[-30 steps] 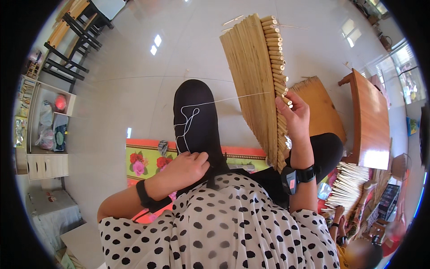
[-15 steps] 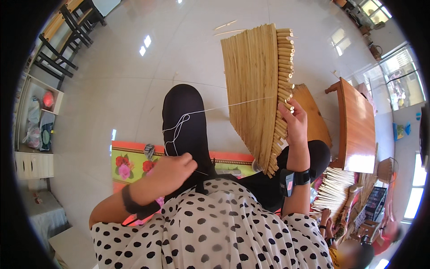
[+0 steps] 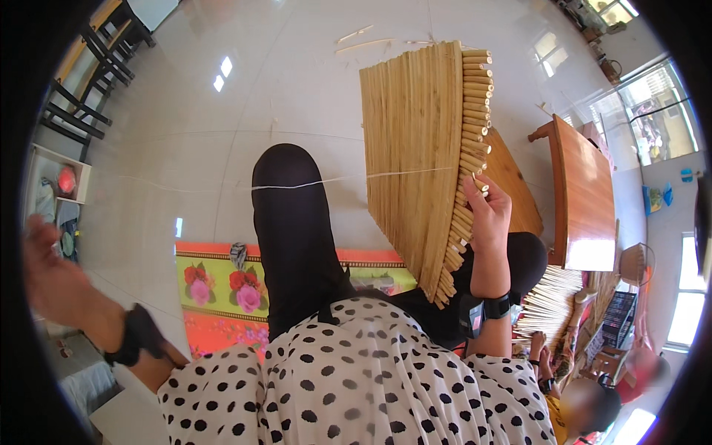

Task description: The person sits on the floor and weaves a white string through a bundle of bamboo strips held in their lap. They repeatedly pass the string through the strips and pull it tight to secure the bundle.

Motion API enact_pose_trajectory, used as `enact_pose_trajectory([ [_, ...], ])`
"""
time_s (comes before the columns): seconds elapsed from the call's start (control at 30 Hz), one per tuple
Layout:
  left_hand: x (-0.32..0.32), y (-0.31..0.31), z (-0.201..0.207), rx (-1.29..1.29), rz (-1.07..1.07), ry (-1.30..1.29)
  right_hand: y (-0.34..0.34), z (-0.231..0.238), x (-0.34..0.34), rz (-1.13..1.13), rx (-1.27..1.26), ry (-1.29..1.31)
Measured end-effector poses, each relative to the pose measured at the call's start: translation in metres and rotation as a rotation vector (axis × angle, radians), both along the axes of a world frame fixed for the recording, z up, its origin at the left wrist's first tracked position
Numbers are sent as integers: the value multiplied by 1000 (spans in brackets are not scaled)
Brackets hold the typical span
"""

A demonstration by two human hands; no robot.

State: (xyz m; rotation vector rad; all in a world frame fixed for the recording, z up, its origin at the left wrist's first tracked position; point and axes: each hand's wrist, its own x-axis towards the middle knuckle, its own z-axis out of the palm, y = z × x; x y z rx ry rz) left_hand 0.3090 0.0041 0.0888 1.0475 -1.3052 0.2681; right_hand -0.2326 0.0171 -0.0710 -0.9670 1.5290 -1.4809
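Floor: shiny white tiles (image 3: 222, 148), flowered mat (image 3: 222, 285) below.
Right hand (image 3: 486, 215): clamped on bamboo mat (image 3: 415, 156), sticks upright.
Left hand (image 3: 52, 278): far left, blurred, pulling string (image 3: 297, 184) sideways; grip unclear.

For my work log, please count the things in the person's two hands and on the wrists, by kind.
Woven bamboo-stick mat: 1, held by right hand
White thread: 1, pulled taut toward left hand
Black wristbands: 2
Total: 4

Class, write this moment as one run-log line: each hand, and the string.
left hand: flung out wide, pulling string | right hand: gripping bamboo mat's edge | white string: taut across knee to mat
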Motion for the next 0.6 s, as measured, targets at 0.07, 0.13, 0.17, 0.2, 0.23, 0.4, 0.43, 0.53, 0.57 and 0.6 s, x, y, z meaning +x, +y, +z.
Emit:
enact_pose_trajectory([
  [0.07, -48, 5, -34, 274, -79, -70, 1, -5, -1, 72, 29, 2],
  [0.13, -147, 0, -76, 538, -471, 168, 10, 4, -7, 74, 71, 78],
  [0.17, -179, -3, -79, 567, -705, 35, 13, 12, -5, 91, 92, 90],
  [0.2, -195, -7, -85, 683, -881, -55, 15, 19, -2, 113, 107, 111],
  [0.23, -218, -8, -92, 739, -894, -144, 19, 21, -2, 107, 115, 140],
  [0.4, -287, -12, -132, 702, -971, -434, 24, 11, -2, 147, 140, 165],
  [0.43, -293, -14, -138, 701, -957, -453, 23, 10, -2, 146, 135, 185],
  [0.53, -307, -21, -157, 679, -927, -489, 23, 7, -1, 140, 123, 227],
  [0.57, -308, -23, -159, 662, -909, -494, 23, 7, -2, 139, 119, 215],
  [0.6, -310, -24, -162, 646, -890, -499, 23, 6, -2, 139, 115, 204],
])
